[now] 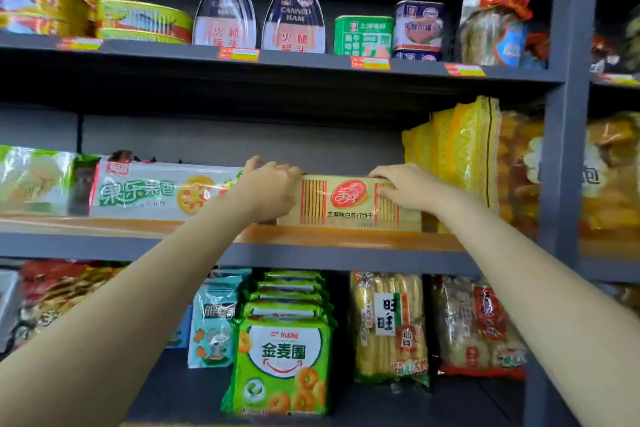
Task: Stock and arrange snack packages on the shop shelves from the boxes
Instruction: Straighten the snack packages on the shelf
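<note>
- On the middle shelf [346, 240], with its orange front strip, your two hands hold a long cracker pack [349, 203] lying on its side, between the white biscuit pack [162, 189] on its left and the tall yellow bags [457, 149] on its right.
- Your left hand [273, 187] curls over the pack's left end, fingers hooked over the top edge.
- Your right hand [408, 185] grips the right end, fingers wrapped over the top and front.
- That pack is pale yellow with red vertical stripes either side of a red oval logo; the line beneath reads 芝麻味白苏打饼干.
- Beside it, the white biscuit pack carries green lettering 果乐果香 and a round fruit biscuit picture.
- Above, on the top shelf [311, 61], two oval ham tins [259, 17] show "CANNED HAM" and 火腿罐头, next to a green tin [363, 35] and a stacked blue-and-white tin [419, 26]; orange and yellow price tags [239, 54] sit on the shelf edge.
- Below, a green bag [282, 364] fronts a row and reads 金麦圈 with ring biscuits pictured; to its right a rice cracker bag [389, 326] reads 旺旺 and 仙贝.
</note>
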A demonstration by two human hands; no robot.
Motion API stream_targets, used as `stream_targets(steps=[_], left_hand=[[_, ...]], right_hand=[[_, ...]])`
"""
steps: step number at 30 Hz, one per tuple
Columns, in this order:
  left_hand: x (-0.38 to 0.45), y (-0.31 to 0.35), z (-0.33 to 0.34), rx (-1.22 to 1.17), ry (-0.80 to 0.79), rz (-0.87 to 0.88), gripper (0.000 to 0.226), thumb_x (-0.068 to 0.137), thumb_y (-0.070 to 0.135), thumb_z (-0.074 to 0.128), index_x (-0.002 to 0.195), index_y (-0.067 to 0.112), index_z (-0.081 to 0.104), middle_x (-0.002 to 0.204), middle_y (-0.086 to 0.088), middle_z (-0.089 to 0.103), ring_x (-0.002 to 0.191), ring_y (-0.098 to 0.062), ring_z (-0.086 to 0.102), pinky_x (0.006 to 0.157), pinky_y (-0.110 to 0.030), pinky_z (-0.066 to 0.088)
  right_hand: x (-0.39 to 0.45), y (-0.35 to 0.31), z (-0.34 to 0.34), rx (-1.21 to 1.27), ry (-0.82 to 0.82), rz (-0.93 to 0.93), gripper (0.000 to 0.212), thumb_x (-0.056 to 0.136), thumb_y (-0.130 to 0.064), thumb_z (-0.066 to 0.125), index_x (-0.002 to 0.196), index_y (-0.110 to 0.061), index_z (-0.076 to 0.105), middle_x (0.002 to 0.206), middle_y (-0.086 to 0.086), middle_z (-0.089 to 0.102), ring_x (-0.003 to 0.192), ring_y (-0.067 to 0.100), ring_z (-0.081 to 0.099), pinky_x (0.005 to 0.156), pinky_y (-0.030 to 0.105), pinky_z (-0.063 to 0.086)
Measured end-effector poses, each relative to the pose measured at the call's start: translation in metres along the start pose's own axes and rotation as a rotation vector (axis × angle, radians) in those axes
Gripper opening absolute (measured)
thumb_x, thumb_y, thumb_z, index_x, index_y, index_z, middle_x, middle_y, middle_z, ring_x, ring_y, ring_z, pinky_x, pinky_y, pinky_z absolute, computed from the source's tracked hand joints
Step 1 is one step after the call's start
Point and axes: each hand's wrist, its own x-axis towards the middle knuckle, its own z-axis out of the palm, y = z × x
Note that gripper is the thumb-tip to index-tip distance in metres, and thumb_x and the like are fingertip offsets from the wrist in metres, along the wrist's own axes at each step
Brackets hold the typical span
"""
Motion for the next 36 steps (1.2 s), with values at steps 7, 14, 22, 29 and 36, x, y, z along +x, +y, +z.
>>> stream_targets(steps=[7, 14, 22, 29, 36], left_hand=[[-0.003, -0.031, -0.008, -0.06, -0.025, -0.004, 0.051, 0.091, 0.019, 0.046, 0.141, 0.024, 0.036, 0.136, -0.003, 0.048, 0.122, -0.023, 0.046, 0.099, -0.036, 0.031], [0.006, -0.029, -0.014, -0.006, -0.057, 0.034, 0.062, 0.088, 0.036, 0.054, 0.144, 0.031, 0.028, 0.148, -0.001, 0.031, 0.132, -0.023, 0.033, 0.106, -0.04, 0.025], [0.026, -0.008, -0.014, 0.056, -0.246, 0.088, 0.082, 0.072, 0.06, 0.067, 0.139, 0.031, 0.03, 0.126, 0.009, 0.054, 0.119, -0.017, 0.049, 0.106, -0.037, 0.02], [0.029, -0.009, -0.007, 0.076, -0.19, 0.091, 0.08, 0.072, 0.061, 0.067, 0.136, 0.031, 0.031, 0.12, 0.011, 0.059, 0.114, -0.016, 0.052, 0.103, -0.036, 0.022], [0.036, -0.005, -0.003, 0.118, -0.22, 0.05, 0.081, 0.073, 0.06, 0.067, 0.138, 0.029, 0.031, 0.124, 0.008, 0.057, 0.116, -0.018, 0.052, 0.104, -0.036, 0.022]], right_hand=[[0.016, 0.003, -0.007, -0.012, -0.217, 0.045, 0.074, 0.073, -0.031, 0.079, 0.133, -0.023, 0.035, 0.122, 0.0, 0.054, 0.102, 0.016, 0.05, 0.082, 0.029, 0.043], [0.025, -0.01, -0.002, -0.005, -0.23, 0.046, 0.069, 0.069, -0.03, 0.082, 0.122, -0.022, 0.038, 0.12, 0.002, 0.057, 0.103, 0.018, 0.054, 0.081, 0.031, 0.047], [0.016, -0.014, 0.005, -0.024, -0.154, 0.018, 0.071, 0.071, -0.033, 0.08, 0.126, -0.025, 0.037, 0.122, 0.002, 0.058, 0.111, 0.023, 0.054, 0.093, 0.046, 0.047], [0.018, -0.014, 0.01, -0.094, -0.118, 0.026, 0.072, 0.074, -0.038, 0.077, 0.129, -0.024, 0.032, 0.128, 0.004, 0.054, 0.119, 0.027, 0.048, 0.098, 0.045, 0.042], [0.027, -0.012, 0.011, -0.046, -0.148, 0.014, 0.071, 0.072, -0.034, 0.079, 0.126, -0.022, 0.036, 0.126, 0.006, 0.055, 0.114, 0.026, 0.051, 0.094, 0.044, 0.047]])
